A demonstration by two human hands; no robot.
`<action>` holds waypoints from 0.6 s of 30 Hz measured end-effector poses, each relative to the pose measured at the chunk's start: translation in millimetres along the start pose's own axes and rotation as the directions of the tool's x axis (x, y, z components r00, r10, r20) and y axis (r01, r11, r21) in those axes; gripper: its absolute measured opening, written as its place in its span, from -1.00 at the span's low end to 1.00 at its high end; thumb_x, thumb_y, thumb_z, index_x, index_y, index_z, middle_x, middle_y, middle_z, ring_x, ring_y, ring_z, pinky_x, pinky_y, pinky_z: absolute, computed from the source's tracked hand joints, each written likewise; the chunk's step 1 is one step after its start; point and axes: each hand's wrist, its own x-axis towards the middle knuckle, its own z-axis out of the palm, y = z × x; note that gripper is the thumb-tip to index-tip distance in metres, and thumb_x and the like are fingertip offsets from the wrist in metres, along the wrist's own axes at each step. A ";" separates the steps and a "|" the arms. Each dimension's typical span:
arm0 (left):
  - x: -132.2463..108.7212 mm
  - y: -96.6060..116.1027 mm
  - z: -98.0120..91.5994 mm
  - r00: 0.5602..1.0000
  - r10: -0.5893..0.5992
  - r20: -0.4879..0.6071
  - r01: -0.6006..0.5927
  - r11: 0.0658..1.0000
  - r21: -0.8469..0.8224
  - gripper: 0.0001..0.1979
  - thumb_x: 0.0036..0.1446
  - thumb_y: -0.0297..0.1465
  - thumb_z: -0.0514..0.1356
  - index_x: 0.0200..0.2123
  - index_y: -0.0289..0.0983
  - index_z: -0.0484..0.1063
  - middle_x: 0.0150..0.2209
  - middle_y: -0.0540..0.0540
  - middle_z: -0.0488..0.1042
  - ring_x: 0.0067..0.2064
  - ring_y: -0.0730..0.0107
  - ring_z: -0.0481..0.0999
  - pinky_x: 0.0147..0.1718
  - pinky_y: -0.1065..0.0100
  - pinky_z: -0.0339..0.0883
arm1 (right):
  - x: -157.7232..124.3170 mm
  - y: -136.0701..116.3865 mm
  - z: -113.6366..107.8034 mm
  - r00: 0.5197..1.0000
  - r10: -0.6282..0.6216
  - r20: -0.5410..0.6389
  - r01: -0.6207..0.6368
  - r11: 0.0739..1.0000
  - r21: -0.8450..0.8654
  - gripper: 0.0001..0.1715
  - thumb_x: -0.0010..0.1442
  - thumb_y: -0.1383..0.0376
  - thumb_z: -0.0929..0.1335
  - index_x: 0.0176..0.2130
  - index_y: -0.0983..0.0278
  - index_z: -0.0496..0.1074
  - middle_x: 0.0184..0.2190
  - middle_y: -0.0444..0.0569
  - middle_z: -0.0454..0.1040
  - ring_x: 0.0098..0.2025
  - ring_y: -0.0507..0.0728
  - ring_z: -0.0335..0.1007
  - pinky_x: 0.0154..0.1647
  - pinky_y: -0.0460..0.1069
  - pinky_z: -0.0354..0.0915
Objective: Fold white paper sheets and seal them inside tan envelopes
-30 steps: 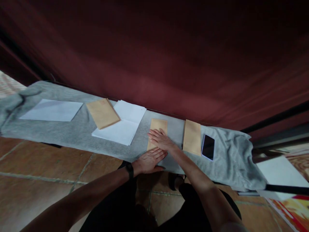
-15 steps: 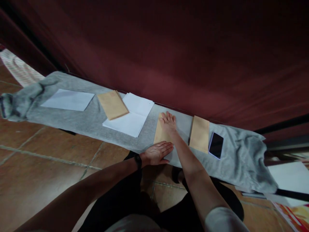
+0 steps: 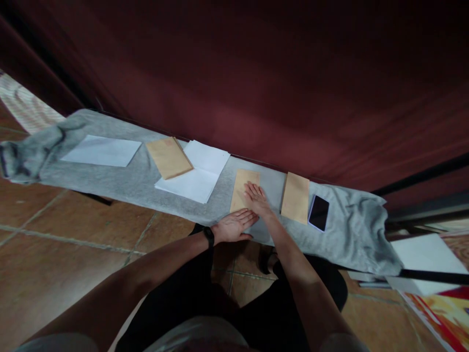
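A tan paper envelope (image 3: 242, 185) lies flat on the grey cloth in front of me. My right hand (image 3: 257, 198) rests on its right side, palm down, with the fingers stretched out. At its near end lies my left hand (image 3: 236, 225), flat, fingers pointing right and the thumb held apart. The two hands are close together and cover the envelope's lower right part. To the right is a stack of tan envelopes (image 3: 295, 198), beside a dark-screened phone (image 3: 318, 213).
The grey cloth (image 3: 120, 186) covers a long narrow surface. On its left lie white paper (image 3: 102, 150), more white sheets (image 3: 194, 183) and tan envelopes (image 3: 169, 157) partly over them. A dark red curtain (image 3: 234, 78) hangs behind. White boards (image 3: 425, 254) stand low at right.
My right hand has slid toward me along the envelope, uncovering its far end. The left hand stays at the near end. The view has shifted slightly.
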 end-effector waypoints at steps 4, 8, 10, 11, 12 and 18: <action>-1.2 1.2 0.0 1.000 -0.003 -0.017 0.004 0.999 0.039 -0.33 0.34 -0.04 0.11 0.32 -0.38 0.27 0.31 -0.34 0.37 0.38 0.06 0.27 0.42 0.09 -0.02 | -28.0 -2.9 0.8 0.999 -0.031 -0.011 0.031 0.999 0.018 -0.36 0.53 0.10 -0.01 0.47 0.15 0.02 0.50 -0.09 -0.03 0.53 0.13 -0.19 0.52 0.19 -0.20; -10.3 3.1 -2.7 0.998 -0.032 -0.060 0.034 0.999 0.031 -0.42 0.36 -0.07 0.09 0.27 -0.33 0.34 0.28 -0.30 0.41 0.37 0.09 0.31 0.38 0.08 0.10 | -57.9 -4.3 -1.2 0.994 -0.107 0.017 0.106 0.993 0.046 -0.36 0.53 0.09 0.01 0.47 0.18 0.05 0.49 -0.04 -0.01 0.53 0.17 -0.17 0.52 0.23 -0.16; -17.7 4.3 -3.7 0.995 -0.055 -0.087 0.057 0.998 0.018 -0.45 0.38 -0.10 0.08 0.26 -0.32 0.34 0.29 -0.30 0.40 0.37 0.10 0.31 0.37 0.07 0.13 | -72.7 -5.0 -1.4 0.991 -0.132 0.037 0.130 0.990 0.052 -0.36 0.53 0.09 0.02 0.46 0.19 0.05 0.49 -0.05 0.00 0.53 0.18 -0.17 0.52 0.23 -0.14; -21.5 5.0 -4.0 0.994 -0.060 -0.096 0.061 0.998 0.014 -0.46 0.38 -0.11 0.08 0.26 -0.33 0.34 0.30 -0.31 0.38 0.37 0.10 0.31 0.37 0.06 0.13 | -80.0 -5.4 -1.1 0.989 -0.141 0.040 0.139 0.989 0.051 -0.37 0.53 0.10 0.02 0.46 0.19 0.05 0.49 -0.04 0.01 0.53 0.17 -0.16 0.52 0.23 -0.14; -25.0 5.7 -4.3 0.993 -0.060 -0.103 0.062 0.998 0.009 -0.46 0.39 -0.12 0.08 0.27 -0.33 0.34 0.31 -0.32 0.37 0.38 0.10 0.30 0.37 0.06 0.13 | -87.3 -5.8 -0.6 0.988 -0.149 0.039 0.147 0.988 0.048 -0.37 0.54 0.10 0.03 0.46 0.19 0.05 0.48 -0.04 0.02 0.52 0.16 -0.15 0.52 0.22 -0.13; -33.8 10.0 -10.5 0.986 -0.103 -0.131 0.097 0.994 -0.052 -0.46 0.42 -0.15 0.04 0.34 -0.29 0.24 0.35 -0.27 0.33 0.38 0.16 0.28 0.35 0.06 0.18 | -123.8 -6.6 0.4 0.976 -0.212 0.045 0.212 0.977 0.004 -0.28 0.53 0.02 0.07 0.49 0.26 -0.07 0.50 0.01 -0.06 0.53 0.13 -0.16 0.53 0.18 -0.12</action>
